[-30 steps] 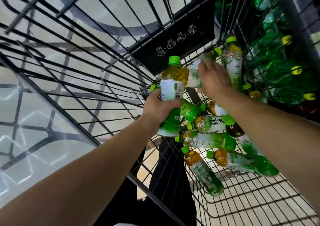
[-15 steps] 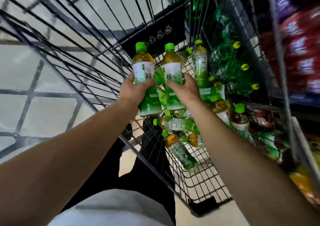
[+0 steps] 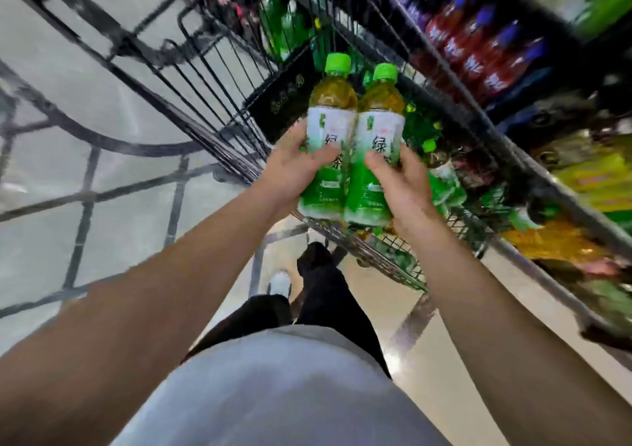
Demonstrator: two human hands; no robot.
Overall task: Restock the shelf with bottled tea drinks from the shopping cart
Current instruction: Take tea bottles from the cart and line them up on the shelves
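Two bottled tea drinks are held upright, side by side and touching, above the near end of the shopping cart (image 3: 219, 69). The left bottle (image 3: 328, 138) is gripped by the left hand (image 3: 290, 172), whose thumb is laid across the front of the label and whose fingers are curled round the far side. The right bottle (image 3: 376, 151) is gripped by the right hand (image 3: 403, 186) in the same way, with the thumb pressed on the lower part of the label. Each grip is thus closed round its own bottle.

Both bottles are capped in bright green, show amber tea at the shoulder, and are wrapped in a label that is white above and green below.

More tea bottles (image 3: 441, 168) are seen lying in the wire basket of the cart, behind and below the right hand, partly hidden by it. Darker green bottles (image 3: 284, 32) are stacked at the cart's far end.

The shelf (image 3: 564, 203) is seen along the right of the view, much blurred; red and purple packages (image 3: 478, 49) are ranged on an upper tier and yellow and green goods lower down. Pale floor tiles (image 3: 119, 233) are seen to the left through the cart's wires.
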